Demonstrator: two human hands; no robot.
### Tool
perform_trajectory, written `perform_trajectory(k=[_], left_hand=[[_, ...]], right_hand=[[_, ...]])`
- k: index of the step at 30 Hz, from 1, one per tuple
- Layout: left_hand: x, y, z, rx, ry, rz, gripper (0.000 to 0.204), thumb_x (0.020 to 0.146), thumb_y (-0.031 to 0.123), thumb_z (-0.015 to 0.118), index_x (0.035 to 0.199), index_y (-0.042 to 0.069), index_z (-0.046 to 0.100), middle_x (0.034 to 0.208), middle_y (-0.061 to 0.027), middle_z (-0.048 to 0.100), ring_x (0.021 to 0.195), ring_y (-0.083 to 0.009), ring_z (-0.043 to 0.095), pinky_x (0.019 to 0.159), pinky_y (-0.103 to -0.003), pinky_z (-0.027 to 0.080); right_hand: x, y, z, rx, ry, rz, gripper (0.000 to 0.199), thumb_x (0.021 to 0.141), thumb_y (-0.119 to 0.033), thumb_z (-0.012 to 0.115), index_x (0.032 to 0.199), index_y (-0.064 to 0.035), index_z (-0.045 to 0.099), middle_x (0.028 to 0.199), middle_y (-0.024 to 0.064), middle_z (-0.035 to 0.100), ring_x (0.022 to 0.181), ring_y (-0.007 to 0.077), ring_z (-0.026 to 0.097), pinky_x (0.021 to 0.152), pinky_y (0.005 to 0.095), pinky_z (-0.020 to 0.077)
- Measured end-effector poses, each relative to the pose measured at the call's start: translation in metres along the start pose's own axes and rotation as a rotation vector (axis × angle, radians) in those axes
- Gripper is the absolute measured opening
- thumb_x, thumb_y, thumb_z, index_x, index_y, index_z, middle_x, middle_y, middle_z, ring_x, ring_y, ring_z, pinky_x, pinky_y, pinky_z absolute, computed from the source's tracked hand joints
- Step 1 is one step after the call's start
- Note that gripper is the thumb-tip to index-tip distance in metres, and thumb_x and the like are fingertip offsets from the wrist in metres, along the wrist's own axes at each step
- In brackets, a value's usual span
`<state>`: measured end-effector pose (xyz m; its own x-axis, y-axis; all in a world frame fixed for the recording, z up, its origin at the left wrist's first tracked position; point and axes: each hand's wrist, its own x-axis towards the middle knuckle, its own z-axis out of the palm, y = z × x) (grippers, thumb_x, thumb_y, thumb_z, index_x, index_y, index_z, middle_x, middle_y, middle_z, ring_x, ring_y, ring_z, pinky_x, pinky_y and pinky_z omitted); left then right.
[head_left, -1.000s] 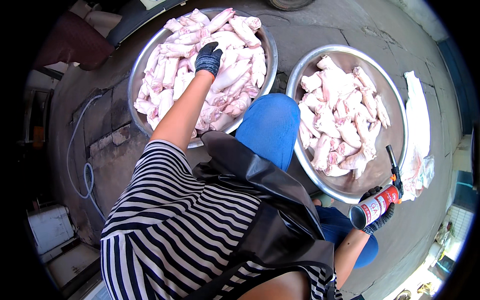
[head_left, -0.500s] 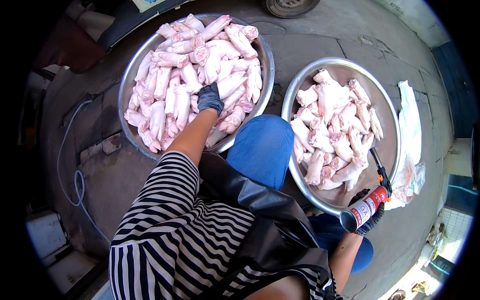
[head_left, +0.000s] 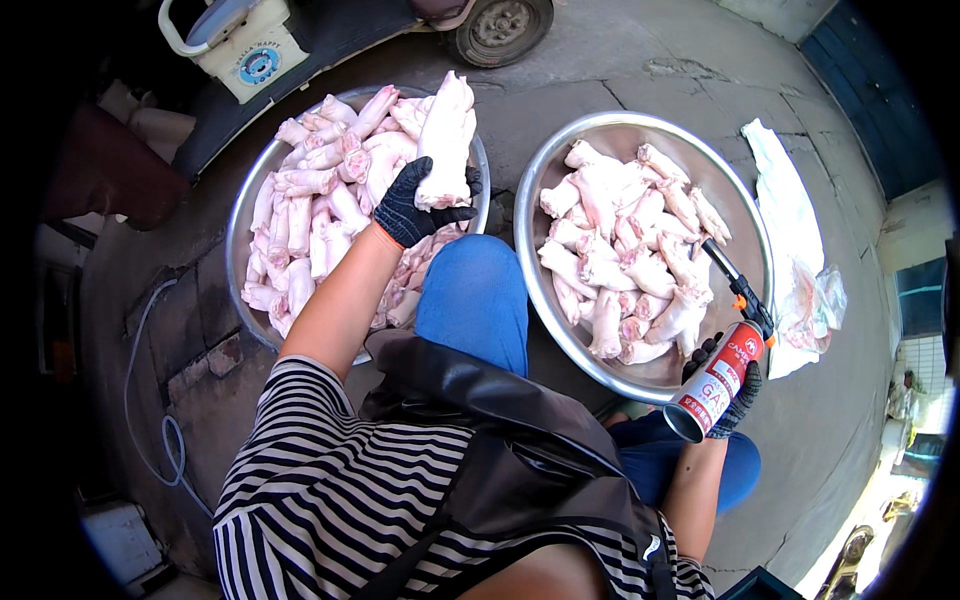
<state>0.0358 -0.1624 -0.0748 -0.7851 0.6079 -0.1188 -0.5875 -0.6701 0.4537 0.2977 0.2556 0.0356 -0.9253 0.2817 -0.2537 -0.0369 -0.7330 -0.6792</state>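
Observation:
My left hand, in a dark knit glove, grips a pale pig's trotter by its cut end and holds it upright above the left metal basin. That basin is heaped with trotters. In my right hand, also gloved, is a gas torch with a red and white canister and a black nozzle. Its nozzle tip reaches over the rim of the right metal basin, near the trotters piled there. No flame is visible at the nozzle.
White plastic sheeting lies on the ground right of the right basin. A grey hose curls at the left. Behind the left basin stands a vehicle with a wheel and a white container. My blue-clad knee sits between the basins.
My left hand, earlier down among the trotters in the left basin, has lifted one out. The torch stays in my right hand, and the view has shifted somewhat.

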Motion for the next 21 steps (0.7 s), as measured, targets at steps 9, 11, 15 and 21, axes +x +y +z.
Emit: perform_trajectory(k=[9, 11, 15, 21], left_hand=[[0.061, -0.044, 0.137, 0.349, 0.107, 0.057, 0.045, 0.079, 0.021, 0.072, 0.119, 0.008, 0.053, 0.091, -0.0088, 0.063, 0.086, -0.0233, 0.065, 0.068, -0.041, 0.058], [0.097, -0.042, 0.111, 0.628, -0.052, -0.002, 0.053, 0.068, 0.018, 0.079, 0.114, 0.005, 0.057, 0.098, -0.0148, 0.063, 0.091, -0.0243, 0.064, 0.070, -0.037, 0.056], [0.119, -0.061, 0.098, 1.770, 0.016, 0.520, 0.067, 0.057, 0.017, 0.080, 0.118, 0.004, 0.056, 0.112, -0.0168, 0.062, 0.106, -0.0323, 0.060, 0.094, -0.036, 0.046], [0.104, -0.073, 0.117, 2.111, -0.139, 0.620, 0.060, 0.058, 0.010, 0.074, 0.116, 0.006, 0.058, 0.109, -0.0171, 0.062, 0.102, -0.0346, 0.059, 0.094, -0.039, 0.046]], right_hand=[[-0.023, -0.012, 0.011, 0.021, 0.056, -0.049, 0.068, 0.072, -0.043, 0.069, 0.122, -0.0003, 0.047, 0.100, 0.0195, 0.063, 0.083, 0.0317, 0.066, 0.075, 0.0455, 0.0561], [-0.026, -0.014, 0.012, 0.001, 0.056, -0.054, 0.068, 0.072, -0.042, 0.069, 0.121, 0.0001, 0.047, 0.099, 0.0190, 0.063, 0.083, 0.0311, 0.066, 0.075, 0.0449, 0.0564], [-0.038, -0.023, 0.003, -0.057, -0.008, -0.014, 0.066, 0.070, -0.040, 0.070, 0.116, 0.0034, 0.050, 0.096, 0.0187, 0.063, 0.083, 0.0311, 0.066, 0.074, 0.0426, 0.0564], [-0.039, -0.021, -0.002, -0.010, -0.081, 0.111, 0.069, 0.070, -0.037, 0.072, 0.123, -0.0011, 0.046, 0.099, 0.0206, 0.061, 0.083, 0.0329, 0.064, 0.073, 0.0425, 0.0553]])
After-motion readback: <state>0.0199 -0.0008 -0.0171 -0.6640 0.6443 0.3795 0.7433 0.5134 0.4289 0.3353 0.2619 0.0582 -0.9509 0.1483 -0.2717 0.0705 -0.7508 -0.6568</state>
